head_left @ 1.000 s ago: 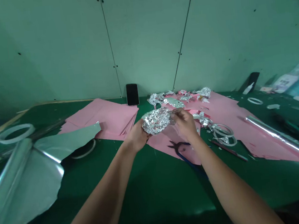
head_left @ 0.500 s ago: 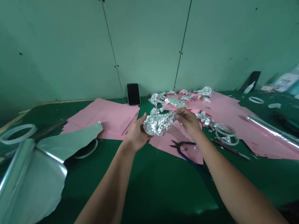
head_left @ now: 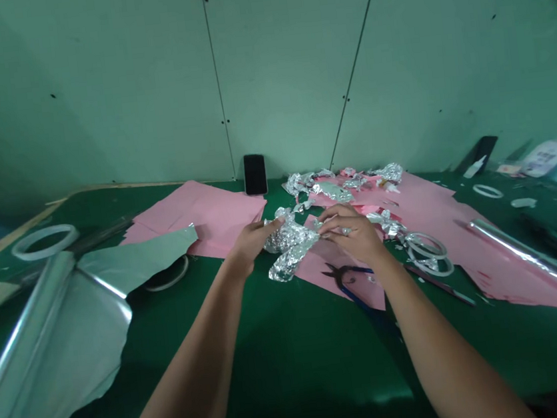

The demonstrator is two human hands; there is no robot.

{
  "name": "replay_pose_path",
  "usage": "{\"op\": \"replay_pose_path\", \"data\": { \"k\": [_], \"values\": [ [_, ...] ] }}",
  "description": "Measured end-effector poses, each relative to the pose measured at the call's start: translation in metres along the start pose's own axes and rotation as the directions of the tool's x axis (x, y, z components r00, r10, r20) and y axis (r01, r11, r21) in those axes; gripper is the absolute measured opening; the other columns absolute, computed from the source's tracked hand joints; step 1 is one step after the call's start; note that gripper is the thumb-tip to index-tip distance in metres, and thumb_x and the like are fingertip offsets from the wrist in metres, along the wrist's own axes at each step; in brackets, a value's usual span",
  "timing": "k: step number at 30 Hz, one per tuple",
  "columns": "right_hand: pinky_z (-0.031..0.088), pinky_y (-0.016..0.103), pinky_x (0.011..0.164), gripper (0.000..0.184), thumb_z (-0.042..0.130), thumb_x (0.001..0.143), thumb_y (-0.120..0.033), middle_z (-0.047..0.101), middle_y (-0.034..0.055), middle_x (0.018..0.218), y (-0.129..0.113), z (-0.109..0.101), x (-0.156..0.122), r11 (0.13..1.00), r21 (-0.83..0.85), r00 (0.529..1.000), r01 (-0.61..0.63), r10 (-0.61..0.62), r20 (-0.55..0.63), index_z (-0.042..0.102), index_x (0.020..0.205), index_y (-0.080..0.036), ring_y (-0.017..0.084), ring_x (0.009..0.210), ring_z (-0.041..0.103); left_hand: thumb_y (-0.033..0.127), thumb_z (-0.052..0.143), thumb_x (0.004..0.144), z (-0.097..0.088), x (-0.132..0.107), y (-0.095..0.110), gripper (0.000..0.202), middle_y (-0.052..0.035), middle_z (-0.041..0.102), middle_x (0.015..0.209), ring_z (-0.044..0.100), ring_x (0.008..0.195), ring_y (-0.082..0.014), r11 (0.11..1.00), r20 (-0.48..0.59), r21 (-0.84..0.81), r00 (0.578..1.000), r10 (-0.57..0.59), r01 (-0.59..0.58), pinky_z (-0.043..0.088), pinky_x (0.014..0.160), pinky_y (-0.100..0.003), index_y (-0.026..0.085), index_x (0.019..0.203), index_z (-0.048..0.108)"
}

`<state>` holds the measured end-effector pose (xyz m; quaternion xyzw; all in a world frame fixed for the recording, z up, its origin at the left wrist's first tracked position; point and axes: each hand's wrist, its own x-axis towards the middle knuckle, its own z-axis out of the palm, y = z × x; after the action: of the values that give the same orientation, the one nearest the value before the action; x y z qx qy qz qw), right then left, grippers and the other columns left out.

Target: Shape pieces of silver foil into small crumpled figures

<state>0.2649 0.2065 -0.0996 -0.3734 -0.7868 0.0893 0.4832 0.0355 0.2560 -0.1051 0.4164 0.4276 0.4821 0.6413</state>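
Note:
A crumpled silver piece of aluminium foil point(head_left: 292, 239) is between my two hands over the green table. My left hand point(head_left: 252, 242) grips its left side, thumb on top and the other fingers mostly hidden. From the right, the fingertips of my right hand point(head_left: 354, 230) pinch the foil's edge. A flap of the foil hangs toward me at its lower left. Just below my right hand, pliers point(head_left: 347, 281) with blue handles lie on a pink sheet point(head_left: 316, 270). More crumpled foil point(head_left: 331, 189) lies behind my hands.
A foil roll point(head_left: 24, 318) with a loose torn sheet lies at left, near a white ring point(head_left: 45, 242). Pink paper point(head_left: 208, 213) is stacked beside an upright phone point(head_left: 255, 174). Rings of tape point(head_left: 429, 252), pink sheets point(head_left: 440, 217) and another foil roll point(head_left: 536, 260) lie at right.
The foil has spread from a compact clump into a piece with a flap hanging toward me. My right-hand fingers have shifted along its edge. The view has turned slightly left.

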Motion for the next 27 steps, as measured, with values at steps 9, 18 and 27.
{"op": "replay_pose_path", "data": {
  "k": [9,18,27],
  "values": [
    [0.055,0.038,0.077,0.013,0.067,0.082,-0.021,0.062,0.0017,0.098,-0.007,0.005,0.0,1.0,-0.015,0.996,-0.015,0.017,0.085,0.074,0.082,-0.032,0.02,0.096,0.056,0.042,0.077,0.064,-0.002,0.007,0.0,0.034,-0.0119,0.072,0.093,0.06,0.105,-0.0324,0.996,-0.156,0.089,0.988,-0.01,0.024,0.044,0.089,-0.039,0.017,0.087,0.07],
    [0.054,0.04,0.079,0.016,0.07,0.08,-0.02,0.064,-0.0003,0.099,-0.008,0.002,0.0,0.999,-0.016,0.993,0.033,-0.031,0.111,0.074,0.084,-0.034,0.019,0.095,0.056,0.041,0.077,0.064,-0.003,0.007,0.005,0.034,-0.01,0.071,0.081,0.064,0.092,-0.0302,0.992,-0.161,0.077,0.983,-0.091,0.104,0.046,0.079,-0.036,0.016,0.087,0.068],
    [0.05,0.041,0.082,0.015,0.07,0.08,-0.019,0.066,-0.001,0.102,-0.024,0.001,0.004,0.99,-0.096,0.984,0.104,-0.088,0.155,0.073,0.084,-0.033,0.02,0.097,0.055,0.03,0.086,0.051,0.004,-0.01,0.022,0.041,-0.0124,0.069,0.103,0.051,0.116,-0.0371,0.952,-0.133,0.302,0.991,-0.003,0.043,0.037,0.091,-0.041,0.018,0.085,0.068]
  ]
}}
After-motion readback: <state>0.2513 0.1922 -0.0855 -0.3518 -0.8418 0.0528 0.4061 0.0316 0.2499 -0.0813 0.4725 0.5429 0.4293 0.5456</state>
